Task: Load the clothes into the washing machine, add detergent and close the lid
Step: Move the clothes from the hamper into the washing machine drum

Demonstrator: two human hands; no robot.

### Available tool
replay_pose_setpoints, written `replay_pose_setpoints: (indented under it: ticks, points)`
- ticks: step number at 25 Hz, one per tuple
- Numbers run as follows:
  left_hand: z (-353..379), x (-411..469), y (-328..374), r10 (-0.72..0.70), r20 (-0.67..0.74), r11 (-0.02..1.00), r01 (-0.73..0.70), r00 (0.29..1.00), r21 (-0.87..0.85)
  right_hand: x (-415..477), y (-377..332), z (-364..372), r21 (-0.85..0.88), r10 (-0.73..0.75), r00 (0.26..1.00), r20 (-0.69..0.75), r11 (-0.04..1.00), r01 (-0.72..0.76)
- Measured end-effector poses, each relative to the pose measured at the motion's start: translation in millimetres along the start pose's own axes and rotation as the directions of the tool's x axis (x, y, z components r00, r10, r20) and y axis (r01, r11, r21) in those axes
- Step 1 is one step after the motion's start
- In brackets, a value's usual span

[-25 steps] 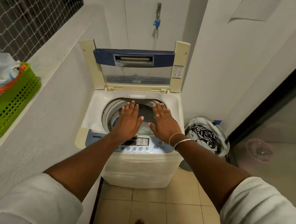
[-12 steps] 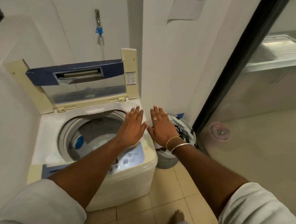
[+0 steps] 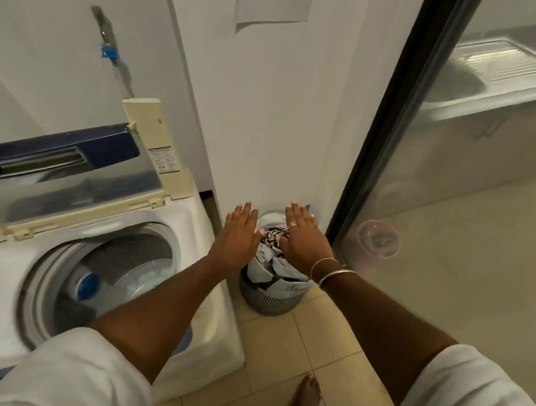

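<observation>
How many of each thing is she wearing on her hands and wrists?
Rings: 1, on the right hand, at
Bangles: 2, on the right wrist: a thin gold one and a silver one
Left hand: 0
Total: 3

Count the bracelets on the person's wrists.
2, both on the right wrist: a thin gold bracelet nearer the right hand, a silver bangle just behind. The left wrist is bare.
</observation>
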State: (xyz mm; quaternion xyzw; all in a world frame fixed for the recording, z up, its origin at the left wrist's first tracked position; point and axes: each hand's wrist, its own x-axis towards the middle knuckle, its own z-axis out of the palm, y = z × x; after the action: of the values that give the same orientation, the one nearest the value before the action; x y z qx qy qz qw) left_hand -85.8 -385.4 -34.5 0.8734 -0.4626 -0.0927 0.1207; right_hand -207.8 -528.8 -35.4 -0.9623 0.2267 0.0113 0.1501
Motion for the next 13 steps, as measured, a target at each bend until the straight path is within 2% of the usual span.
replay_pose_setpoints:
  ticks: [6, 13]
  points:
    - [32, 64, 27, -0.075, 0.066, 0.997, 0.076, 0.995, -0.019, 47, 80, 0, -0.003, -0.043, 0.994, 0.104, 0.999, 0.043]
    - [68, 116, 20, -0.129, 0.134, 0.986, 0.141, 0.983, -0.085, 107, 129, 24, 0.021, -0.041, 0.982, 0.182, 0.999, 0.037]
